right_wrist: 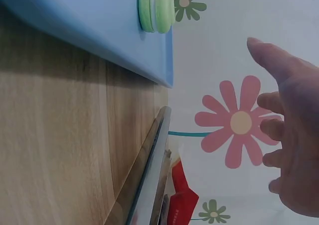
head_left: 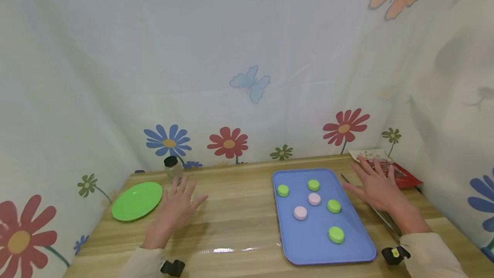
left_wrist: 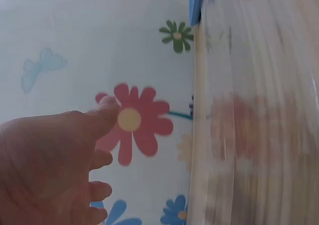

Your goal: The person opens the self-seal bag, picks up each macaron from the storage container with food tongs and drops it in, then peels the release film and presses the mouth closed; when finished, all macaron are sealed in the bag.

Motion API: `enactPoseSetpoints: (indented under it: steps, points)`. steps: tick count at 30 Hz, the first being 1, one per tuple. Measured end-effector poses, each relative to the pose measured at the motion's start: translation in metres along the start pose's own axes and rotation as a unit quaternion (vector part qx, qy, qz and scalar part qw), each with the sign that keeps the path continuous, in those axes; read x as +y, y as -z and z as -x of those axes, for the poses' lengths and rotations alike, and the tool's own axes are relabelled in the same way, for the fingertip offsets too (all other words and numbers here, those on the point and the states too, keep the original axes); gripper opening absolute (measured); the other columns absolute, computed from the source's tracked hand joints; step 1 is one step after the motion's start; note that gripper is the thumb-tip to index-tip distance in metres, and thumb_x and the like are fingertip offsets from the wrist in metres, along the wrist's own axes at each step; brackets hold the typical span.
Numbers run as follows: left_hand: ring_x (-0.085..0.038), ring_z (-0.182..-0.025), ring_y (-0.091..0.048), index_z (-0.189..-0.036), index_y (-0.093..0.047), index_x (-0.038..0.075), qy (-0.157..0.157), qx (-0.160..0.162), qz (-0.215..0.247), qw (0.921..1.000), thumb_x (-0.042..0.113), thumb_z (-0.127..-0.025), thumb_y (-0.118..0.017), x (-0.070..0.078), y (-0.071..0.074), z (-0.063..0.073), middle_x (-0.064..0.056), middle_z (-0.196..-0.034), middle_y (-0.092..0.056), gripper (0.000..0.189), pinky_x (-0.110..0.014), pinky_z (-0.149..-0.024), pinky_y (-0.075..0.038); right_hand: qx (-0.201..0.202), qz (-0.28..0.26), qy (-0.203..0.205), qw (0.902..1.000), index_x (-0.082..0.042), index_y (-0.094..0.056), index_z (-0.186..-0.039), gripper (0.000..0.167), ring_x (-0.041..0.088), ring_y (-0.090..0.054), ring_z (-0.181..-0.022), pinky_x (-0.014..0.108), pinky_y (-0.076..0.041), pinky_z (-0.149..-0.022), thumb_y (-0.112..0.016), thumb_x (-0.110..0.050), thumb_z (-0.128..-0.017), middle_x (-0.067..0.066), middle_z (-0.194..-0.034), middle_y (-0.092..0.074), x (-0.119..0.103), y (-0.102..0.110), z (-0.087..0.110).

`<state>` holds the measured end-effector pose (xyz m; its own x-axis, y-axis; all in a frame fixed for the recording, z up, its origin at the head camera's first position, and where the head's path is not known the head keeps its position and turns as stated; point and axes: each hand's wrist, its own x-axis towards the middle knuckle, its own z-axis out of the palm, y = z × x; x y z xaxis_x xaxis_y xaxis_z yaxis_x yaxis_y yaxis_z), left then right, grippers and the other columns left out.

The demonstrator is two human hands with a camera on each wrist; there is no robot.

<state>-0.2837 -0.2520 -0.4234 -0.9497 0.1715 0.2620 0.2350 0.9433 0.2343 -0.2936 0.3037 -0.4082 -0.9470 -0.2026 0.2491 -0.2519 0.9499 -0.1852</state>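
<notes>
My left hand point(head_left: 175, 207) is held above the table with spread fingers and holds nothing. It is nearest a green plate point(head_left: 135, 203) and a small clear jar with a black lid point(head_left: 171, 162), whose lower part the fingers partly cover. My right hand point(head_left: 380, 188), also spread and holding nothing, hovers right of a blue tray point(head_left: 308, 250). On the tray lie green macarons point(head_left: 336, 234) and pink macarons point(head_left: 300, 213), several in all. Beneath the right hand is a long, thin metallic object point(right_wrist: 152, 185); its kind is unclear.
A red and white packet point(head_left: 405, 177) lies at the back right corner, partly behind the right hand. The wooden table point(head_left: 239, 231) stretches between plate and tray. A flower-printed curtain point(head_left: 193, 76) stands behind the table and at both sides.
</notes>
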Motion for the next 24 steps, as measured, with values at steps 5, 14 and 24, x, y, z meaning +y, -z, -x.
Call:
enactPoseSetpoints:
  steps: [5, 14, 24]
  points:
    - [-0.053, -0.145, -0.015, -0.154, -0.037, 0.005, -0.030, -0.049, 0.024, 0.9981, 0.033, -0.107, -0.046, 0.033, -0.002, -0.012, -0.030, -0.158, -0.026, 0.055, -0.075, -0.110, -0.015, -0.002, -0.025, 0.018, 0.9995, 0.007, -0.040, -0.148, 0.083, 0.066, -0.011, -0.137, 0.082, -0.009, -0.104, -0.060, -0.055, -0.096, 0.034, -0.156, -0.024, 0.004, 0.003, -0.002]
    - [-0.052, -0.143, -0.023, -0.152, -0.040, 0.003, -0.097, -0.099, 0.090, 0.9864, 0.018, -0.106, -0.049, 0.077, -0.018, -0.017, -0.031, -0.156, -0.030, 0.049, -0.070, -0.110, -0.024, -0.050, -0.082, 0.013, 0.9953, 0.012, -0.043, -0.144, 0.084, 0.059, -0.034, -0.132, 0.071, -0.033, -0.103, -0.067, -0.051, -0.093, 0.037, -0.147, -0.038, 0.003, 0.000, -0.002]
    - [-0.049, -0.145, -0.023, -0.149, -0.047, 0.006, -0.099, -0.157, 0.062, 0.9806, 0.027, -0.095, -0.071, 0.096, -0.037, -0.011, -0.027, -0.156, -0.032, 0.063, -0.067, -0.113, -0.022, -0.129, -0.074, -0.031, 0.9884, 0.017, -0.055, -0.112, 0.058, 0.029, -0.059, -0.076, 0.046, -0.054, -0.068, -0.082, -0.026, -0.084, 0.021, -0.088, -0.063, 0.020, 0.008, 0.002]
